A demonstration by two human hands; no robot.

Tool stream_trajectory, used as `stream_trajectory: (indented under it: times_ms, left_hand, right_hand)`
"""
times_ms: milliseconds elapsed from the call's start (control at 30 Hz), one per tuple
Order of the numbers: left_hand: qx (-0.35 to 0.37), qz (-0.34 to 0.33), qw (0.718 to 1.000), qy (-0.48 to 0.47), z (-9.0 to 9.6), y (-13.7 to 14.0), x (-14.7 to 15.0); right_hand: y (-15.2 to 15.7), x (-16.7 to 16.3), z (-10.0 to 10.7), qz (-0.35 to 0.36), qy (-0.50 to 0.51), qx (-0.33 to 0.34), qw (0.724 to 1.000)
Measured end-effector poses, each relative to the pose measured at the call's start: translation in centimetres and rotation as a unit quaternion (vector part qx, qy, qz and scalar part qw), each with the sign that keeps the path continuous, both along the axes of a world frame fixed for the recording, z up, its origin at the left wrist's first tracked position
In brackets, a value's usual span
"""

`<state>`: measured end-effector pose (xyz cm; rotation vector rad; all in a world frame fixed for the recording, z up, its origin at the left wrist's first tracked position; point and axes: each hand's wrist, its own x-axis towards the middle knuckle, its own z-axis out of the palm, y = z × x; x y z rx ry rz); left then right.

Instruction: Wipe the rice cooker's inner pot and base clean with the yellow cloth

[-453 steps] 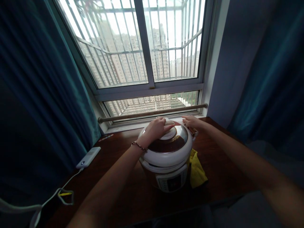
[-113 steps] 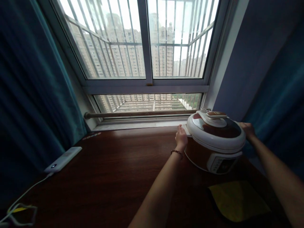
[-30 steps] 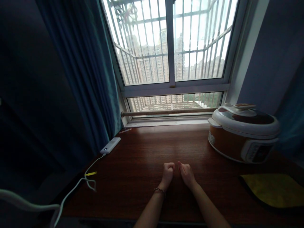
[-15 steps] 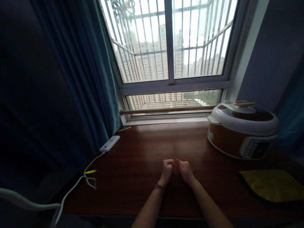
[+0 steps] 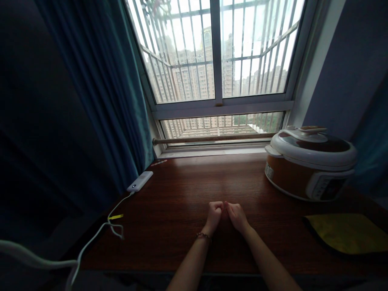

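My left hand is closed in a fist on the dark reddish-brown wooden table, with a bracelet around its wrist. Just to its right my right hand is closed too, its thumb side turned toward the left fist. Between the two hands there is only a very narrow gap, and I cannot tell whether they touch. No object shows in either fist.
At the right stands a white and brown electric cooker, with a yellow dark-edged cloth nearer me. A white power strip and its white cable lie at the left beside a blue curtain. A barred window is behind.
My two fists have come slightly closer together. The view has shifted a little, and nothing else on the table has moved.
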<state>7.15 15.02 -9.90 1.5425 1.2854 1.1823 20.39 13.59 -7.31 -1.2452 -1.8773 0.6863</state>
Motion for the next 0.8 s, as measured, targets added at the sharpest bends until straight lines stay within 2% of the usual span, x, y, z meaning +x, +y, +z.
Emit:
stream_trajectory:
  times_ms: [800]
  left_hand:
    - [0.039,0.018,0.999,0.016,1.3,-0.5,0.4]
  right_hand:
    - [-0.1,0.1,0.4,0.010,-0.013,-0.003,1.000]
